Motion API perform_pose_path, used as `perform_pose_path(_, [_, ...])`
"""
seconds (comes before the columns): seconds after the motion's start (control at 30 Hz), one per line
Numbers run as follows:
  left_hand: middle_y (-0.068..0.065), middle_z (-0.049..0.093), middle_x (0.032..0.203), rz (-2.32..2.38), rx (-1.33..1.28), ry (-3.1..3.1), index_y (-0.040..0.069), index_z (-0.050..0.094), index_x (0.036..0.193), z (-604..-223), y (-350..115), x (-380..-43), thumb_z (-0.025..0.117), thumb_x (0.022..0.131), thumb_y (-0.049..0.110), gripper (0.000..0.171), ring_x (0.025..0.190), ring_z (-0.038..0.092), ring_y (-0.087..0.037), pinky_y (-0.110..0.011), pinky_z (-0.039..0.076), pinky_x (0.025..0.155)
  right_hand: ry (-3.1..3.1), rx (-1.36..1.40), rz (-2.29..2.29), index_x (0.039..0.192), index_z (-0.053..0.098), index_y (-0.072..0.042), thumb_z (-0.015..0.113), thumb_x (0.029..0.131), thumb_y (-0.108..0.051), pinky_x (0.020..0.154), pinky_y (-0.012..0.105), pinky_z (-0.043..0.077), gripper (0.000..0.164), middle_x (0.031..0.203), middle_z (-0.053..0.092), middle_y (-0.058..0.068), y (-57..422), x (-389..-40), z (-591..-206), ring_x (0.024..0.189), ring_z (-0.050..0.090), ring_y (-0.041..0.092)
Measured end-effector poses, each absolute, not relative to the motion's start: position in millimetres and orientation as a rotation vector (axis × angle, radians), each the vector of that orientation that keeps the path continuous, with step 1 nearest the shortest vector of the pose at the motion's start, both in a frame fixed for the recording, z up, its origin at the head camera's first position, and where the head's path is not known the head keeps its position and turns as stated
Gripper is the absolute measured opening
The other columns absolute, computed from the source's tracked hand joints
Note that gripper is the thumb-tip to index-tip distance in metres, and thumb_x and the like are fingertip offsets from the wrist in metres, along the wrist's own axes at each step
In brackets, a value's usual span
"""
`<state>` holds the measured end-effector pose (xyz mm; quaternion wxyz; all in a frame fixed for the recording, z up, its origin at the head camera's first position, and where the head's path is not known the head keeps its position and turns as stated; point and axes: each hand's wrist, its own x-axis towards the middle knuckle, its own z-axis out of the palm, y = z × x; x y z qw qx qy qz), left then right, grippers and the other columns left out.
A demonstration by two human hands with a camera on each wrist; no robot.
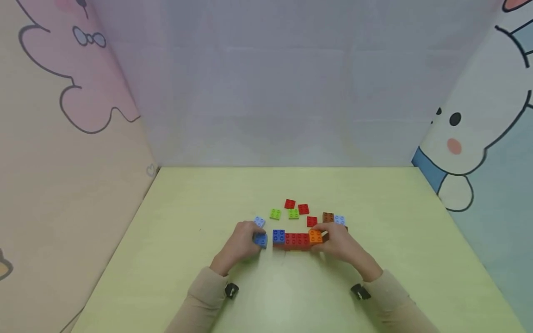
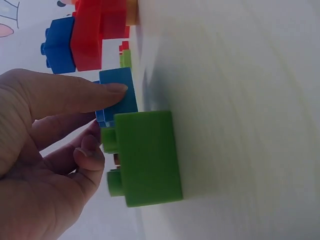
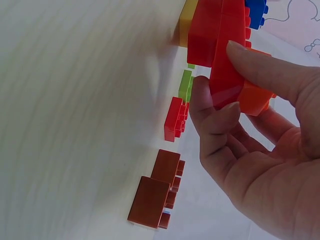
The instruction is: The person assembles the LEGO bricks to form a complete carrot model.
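In the head view my left hand [image 1: 243, 241] pinches a blue brick [image 1: 260, 240] low over the table, thumb on its side. The left wrist view shows a green brick [image 2: 150, 160] close by that brick; the hand hides it in the head view. My right hand [image 1: 336, 239] grips the right end of a joined block of red bricks [image 1: 297, 239], an orange brick [image 1: 315, 237] on top there. At the block's left end sits a dark blue brick [image 1: 278, 236]. A yellow brick [image 3: 187, 22] shows beneath the red ones in the right wrist view.
Behind the hands lie red bricks [image 1: 303, 209] and light green bricks [image 1: 275, 213]. A light blue brick [image 1: 259, 221] lies near my left fingers. Beyond my right hand are a brown brick [image 1: 328, 217] and another light blue brick [image 1: 339, 219]. Walls enclose the table [image 1: 200, 199].
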<state>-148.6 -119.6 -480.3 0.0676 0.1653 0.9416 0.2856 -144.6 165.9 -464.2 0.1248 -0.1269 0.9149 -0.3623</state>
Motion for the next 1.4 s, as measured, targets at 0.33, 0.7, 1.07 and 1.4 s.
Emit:
perform_pose_path(0.33, [-0.007, 0.066, 0.102, 0.977, 0.537, 2.883, 0.004, 0.073, 0.104, -455, -124, -150, 0.077, 0.067, -0.001, 0.038, 0.087, 0.058, -0.021, -0.031, 0.048, 0.070, 2.645, -0.368, -1.083, 0.111, 0.069, -0.008, 0.083, 0.073, -0.011, 0.071, 0.033, 0.051, 0.040, 0.103, 0.063, 0.003, 168, -149, -462, 0.080, 0.060, 0.017])
perform_pose_path(0.7, [-0.002, 0.065, 0.094, 1.202, 0.550, 2.865, 0.004, 0.071, 0.106, -436, -118, -153, 0.079, 0.076, 0.010, 0.031, 0.078, 0.062, -0.014, -0.023, 0.050, 0.065, 2.639, -0.371, -1.096, 0.109, 0.069, -0.008, 0.084, 0.072, -0.008, 0.072, 0.034, 0.052, 0.040, 0.103, 0.063, 0.002, 163, -147, -462, 0.081, 0.061, 0.017])
perform_pose_path(1.07, [-0.002, 0.067, 0.100, 1.201, 0.694, 2.802, 0.004, 0.070, 0.109, -432, -92, -151, 0.076, 0.081, 0.016, 0.032, 0.087, 0.060, -0.016, -0.031, 0.052, 0.073, 2.643, -0.347, -1.098, 0.110, 0.069, -0.006, 0.083, 0.072, -0.008, 0.069, 0.031, 0.052, 0.041, 0.099, 0.063, 0.002, 165, -143, -461, 0.080, 0.061, 0.016])
perform_pose_path(1.4, [0.000, 0.066, 0.103, 1.126, 0.813, 2.774, 0.007, 0.071, 0.110, -435, -75, -146, 0.077, 0.080, 0.016, 0.031, 0.090, 0.060, -0.016, -0.028, 0.049, 0.075, 2.655, -0.386, -1.084, 0.111, 0.069, -0.006, 0.084, 0.072, -0.009, 0.069, 0.032, 0.052, 0.042, 0.104, 0.063, 0.004, 166, -143, -462, 0.079, 0.061, 0.016])
